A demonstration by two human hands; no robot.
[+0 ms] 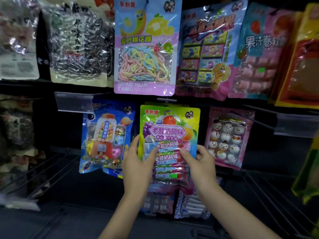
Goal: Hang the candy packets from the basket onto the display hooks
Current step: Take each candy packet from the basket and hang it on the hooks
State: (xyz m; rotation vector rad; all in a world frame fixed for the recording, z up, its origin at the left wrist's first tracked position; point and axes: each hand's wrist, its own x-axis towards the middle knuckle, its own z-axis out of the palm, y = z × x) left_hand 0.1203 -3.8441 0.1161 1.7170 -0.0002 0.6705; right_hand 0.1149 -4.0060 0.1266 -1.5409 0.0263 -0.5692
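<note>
Dim display wall (44,128), left hand (138,164) and right hand (202,163) pinching green candy packet (170,125), lower packets (155,202) partly hidden

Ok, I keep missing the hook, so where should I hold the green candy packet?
Probably its lower side edges, a hand from each side, like the left hand and right hand: the green candy packet is flat and upright, so its top is left free.

Blurred beyond reading, grey packets (17,40) fill the left edge; an orange packet (300,66) is cropped at right — lower packets (158,202) sit half hidden behind the green packet (170,128).
</note>
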